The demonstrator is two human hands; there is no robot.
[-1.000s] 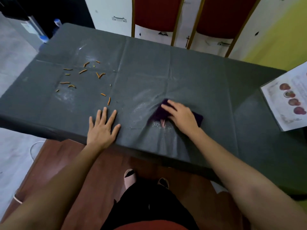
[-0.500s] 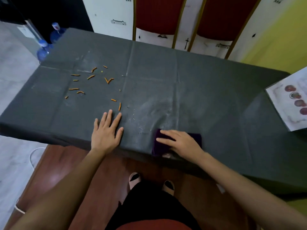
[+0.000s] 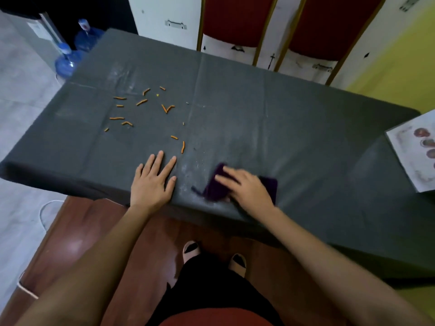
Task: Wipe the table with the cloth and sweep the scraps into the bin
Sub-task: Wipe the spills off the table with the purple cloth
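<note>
The right hand (image 3: 247, 188), fingers flat, presses the one purple cloth (image 3: 215, 187) onto the table (image 3: 294, 137), now slightly farther from the near edge than half a second ago. The left hand (image 3: 153, 182) stays spread flat just left of the cloth. About twelve orange scraps (image 3: 141, 102) lie beyond the left hand. Two red chairs (image 3: 235, 20) stand across the table, and one printed sheet (image 3: 409, 156) lies well right of the cloth.

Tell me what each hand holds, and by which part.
Nothing is gripped. The right hand presses flat on the middle of the purple cloth; the left hand rests flat on the table.
</note>
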